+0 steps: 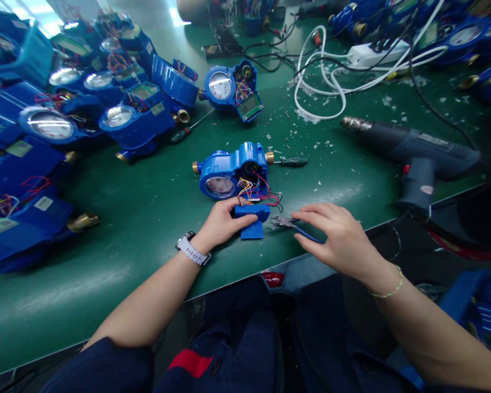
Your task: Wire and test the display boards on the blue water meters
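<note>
a person's two bare hands at a green table (126, 196), seen from above. l hand (225, 222): grip together, thumb in front & fingers behind, clamped on a blue block (252, 211) just off the near side of an open blue meter (225, 161). coloured wires (247, 188) come out of the meter toward the block, so it's prob held close to avoid tugging them. pinching it from the l leaves its r end bare, facing the r hand. a flat blue plate (251, 231) juts out below; can't tell if it's 1 pc w/ the block.

r hand (335, 232): fingers above, thumb below, spread apart w/ pliers (285, 221) btwn them, nose pointing l at the block. can't tell if that grip is clamped on the handles or only rests round them.

meter lies w/ dial (221, 185) & wire opening toward the person, prob for easy view & reach. screwdriver (294, 162) lies by its r brass end, within reach. heat gun (413, 144) lies far r, nozzle aimed l & away from the person, prob for safety. more meters (135, 123) are bunched on the l, prob to keep them off the work spot.
</note>
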Motion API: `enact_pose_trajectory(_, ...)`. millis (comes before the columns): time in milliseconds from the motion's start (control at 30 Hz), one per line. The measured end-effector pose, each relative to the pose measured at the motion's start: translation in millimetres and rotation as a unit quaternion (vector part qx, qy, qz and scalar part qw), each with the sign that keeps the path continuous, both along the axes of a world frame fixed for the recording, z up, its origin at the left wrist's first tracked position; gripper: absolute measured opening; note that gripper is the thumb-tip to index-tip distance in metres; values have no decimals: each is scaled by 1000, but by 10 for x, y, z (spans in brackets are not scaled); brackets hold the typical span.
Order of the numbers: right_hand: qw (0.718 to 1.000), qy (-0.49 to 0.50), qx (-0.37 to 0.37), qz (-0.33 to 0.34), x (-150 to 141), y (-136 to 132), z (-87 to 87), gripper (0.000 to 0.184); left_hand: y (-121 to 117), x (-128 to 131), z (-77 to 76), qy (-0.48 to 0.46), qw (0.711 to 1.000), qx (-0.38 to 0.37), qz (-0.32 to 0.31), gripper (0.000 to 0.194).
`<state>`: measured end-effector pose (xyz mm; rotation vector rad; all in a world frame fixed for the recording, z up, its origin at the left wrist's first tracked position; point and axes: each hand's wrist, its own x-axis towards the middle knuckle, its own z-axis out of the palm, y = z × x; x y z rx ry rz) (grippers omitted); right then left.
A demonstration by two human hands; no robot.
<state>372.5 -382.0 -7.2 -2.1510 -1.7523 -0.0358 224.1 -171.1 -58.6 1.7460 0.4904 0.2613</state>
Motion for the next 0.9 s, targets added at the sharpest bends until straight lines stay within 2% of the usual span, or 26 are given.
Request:
enact_pose_trajectory(233,997,-59,44,-12,-140,51,-23,28,-42,-3,33,-24,998,54,-7,28)
enact_pose_trajectory(400,984,-162,78,7,-154,138,-6,26,-42,-10,-2,-24,997,78,-10,25)
enact_pose_trajectory(567,970,-227,62,55,-106,261,84,29,-42,-9,1,-30,994,109,-2,21)
enact_pose_trajectory(733,955,-280,43,88,-62,367,199,24,-30,-11,1,-30,992,119,-4,18)
enact_pose_trajectory(900,953,-285,22,95,-25,422,201,24,-19,-7,-8,-25,994,108,2,18)
